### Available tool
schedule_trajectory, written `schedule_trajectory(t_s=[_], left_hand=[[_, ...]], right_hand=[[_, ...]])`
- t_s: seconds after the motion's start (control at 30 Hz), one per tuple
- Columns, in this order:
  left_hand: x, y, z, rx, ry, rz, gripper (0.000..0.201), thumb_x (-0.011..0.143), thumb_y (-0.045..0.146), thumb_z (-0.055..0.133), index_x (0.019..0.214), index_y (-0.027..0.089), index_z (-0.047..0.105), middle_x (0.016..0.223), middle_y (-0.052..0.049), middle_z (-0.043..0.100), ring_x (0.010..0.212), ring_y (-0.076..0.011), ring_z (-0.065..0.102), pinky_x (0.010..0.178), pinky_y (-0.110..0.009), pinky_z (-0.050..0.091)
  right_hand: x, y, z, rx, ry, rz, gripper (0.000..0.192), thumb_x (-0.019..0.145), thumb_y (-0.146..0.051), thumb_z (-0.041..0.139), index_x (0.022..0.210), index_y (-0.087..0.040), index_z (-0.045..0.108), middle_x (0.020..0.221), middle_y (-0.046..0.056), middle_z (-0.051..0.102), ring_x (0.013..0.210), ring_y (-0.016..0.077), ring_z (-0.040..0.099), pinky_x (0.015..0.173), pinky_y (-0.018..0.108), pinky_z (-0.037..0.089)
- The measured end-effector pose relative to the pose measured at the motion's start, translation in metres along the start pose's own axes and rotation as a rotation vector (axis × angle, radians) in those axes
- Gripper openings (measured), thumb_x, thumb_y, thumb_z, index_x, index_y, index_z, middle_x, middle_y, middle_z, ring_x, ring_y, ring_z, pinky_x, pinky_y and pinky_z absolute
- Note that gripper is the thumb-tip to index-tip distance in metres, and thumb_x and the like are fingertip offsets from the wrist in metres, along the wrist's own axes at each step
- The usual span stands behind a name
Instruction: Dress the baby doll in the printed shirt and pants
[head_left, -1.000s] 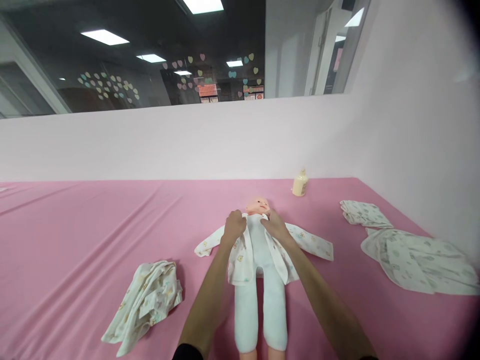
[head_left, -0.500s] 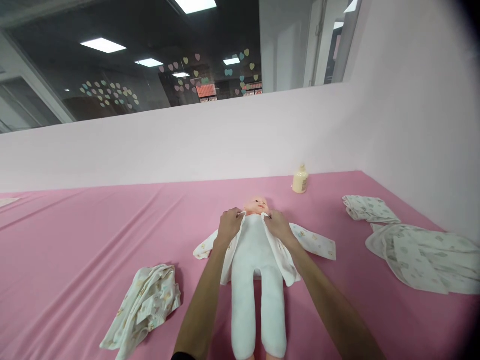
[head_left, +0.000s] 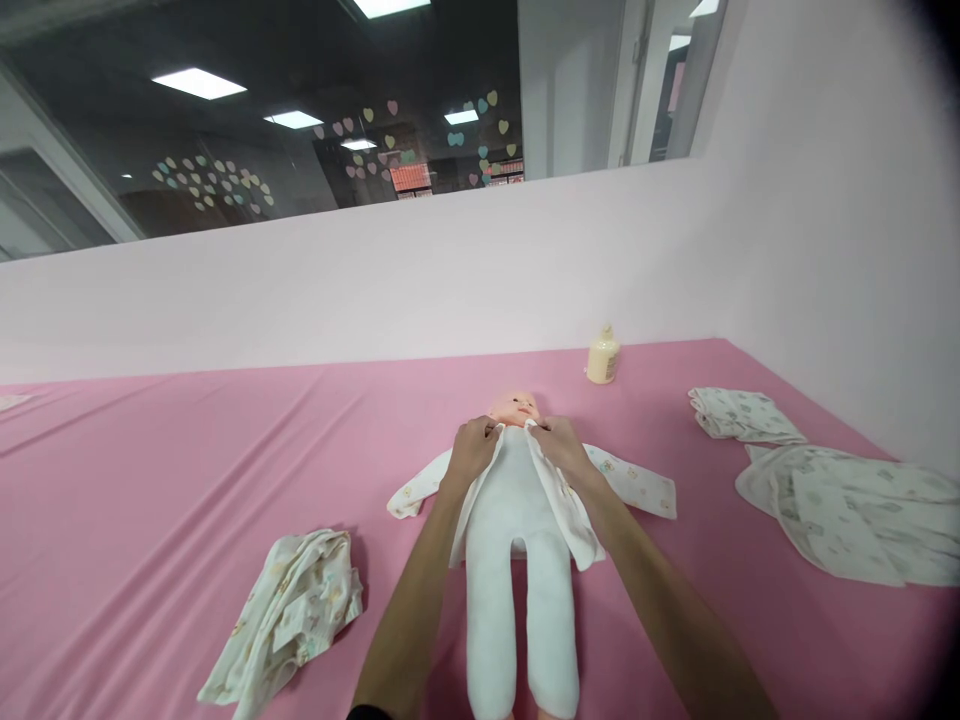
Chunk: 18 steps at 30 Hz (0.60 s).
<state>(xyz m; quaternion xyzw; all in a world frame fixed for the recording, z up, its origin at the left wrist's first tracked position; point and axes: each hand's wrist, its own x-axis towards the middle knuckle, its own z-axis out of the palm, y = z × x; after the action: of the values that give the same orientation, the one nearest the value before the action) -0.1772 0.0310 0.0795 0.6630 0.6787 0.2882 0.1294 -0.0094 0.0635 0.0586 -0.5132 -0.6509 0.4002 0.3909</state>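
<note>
The doll (head_left: 517, 500) lies face up on the pink worktop (head_left: 187, 470). The left hand (head_left: 472, 450) and right hand (head_left: 559, 447) pinch the open jacket (head_left: 566, 495) edges with their fingers near its neck.

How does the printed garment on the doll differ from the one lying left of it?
The jacket on the doll is spread open with sleeves out flat, and both hands, left hand and right hand, grip its collar. The loose garment lies crumpled in a heap, untouched. Both are cream with small prints, on the pink sheet.
</note>
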Motion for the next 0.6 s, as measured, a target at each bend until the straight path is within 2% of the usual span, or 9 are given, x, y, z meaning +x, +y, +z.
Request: schedule_trajectory(t_s=[0.2, 0.33, 0.5, 0.6], left_hand=[[-0.003, 0.000, 0.003, 0.071, -0.008, -0.083, 0.011, 0.085, 0.028, 0.054, 0.078, 0.019, 0.058, 0.080, -0.004, 0.065, 0.076, -0.0191, 0.057, 0.065, -0.027, 0.034], [-0.004, 0.003, 0.006, 0.113, 0.011, -0.073, 0.018, 0.088, 0.021, 0.048, 0.070, 0.019, 0.055, 0.080, -0.008, 0.064, 0.078, -0.0218, 0.058, 0.068, -0.030, 0.034], [-0.002, 0.004, 0.011, 0.043, 0.110, -0.090, 0.019, 0.092, 0.018, 0.042, 0.092, 0.017, 0.061, 0.102, -0.011, 0.067, 0.095, -0.0226, 0.060, 0.076, -0.030, 0.037], [0.001, 0.003, 0.013, -0.061, 0.117, -0.105, 0.019, 0.092, 0.024, 0.044, 0.096, 0.017, 0.062, 0.102, -0.008, 0.069, 0.094, -0.0204, 0.061, 0.077, -0.028, 0.039]], right_hand=[[0.000, -0.002, 0.000, 0.025, 0.009, 0.019, 0.032, 0.082, -0.029, 0.050, 0.058, -0.023, 0.030, 0.055, -0.005, 0.027, 0.053, 0.0098, 0.028, 0.049, 0.024, 0.020], [-0.001, -0.003, -0.001, 0.019, 0.010, 0.012, 0.029, 0.082, -0.030, 0.050, 0.058, -0.022, 0.035, 0.055, -0.005, 0.030, 0.055, 0.0110, 0.031, 0.051, 0.025, 0.023], [0.000, -0.003, -0.002, 0.015, 0.012, -0.015, 0.028, 0.082, -0.032, 0.049, 0.059, -0.022, 0.038, 0.056, -0.004, 0.032, 0.056, 0.0117, 0.033, 0.052, 0.025, 0.024], [0.000, -0.002, -0.001, 0.015, 0.018, -0.028, 0.027, 0.081, -0.032, 0.048, 0.059, -0.022, 0.037, 0.056, -0.004, 0.031, 0.056, 0.0115, 0.034, 0.052, 0.025, 0.024]])
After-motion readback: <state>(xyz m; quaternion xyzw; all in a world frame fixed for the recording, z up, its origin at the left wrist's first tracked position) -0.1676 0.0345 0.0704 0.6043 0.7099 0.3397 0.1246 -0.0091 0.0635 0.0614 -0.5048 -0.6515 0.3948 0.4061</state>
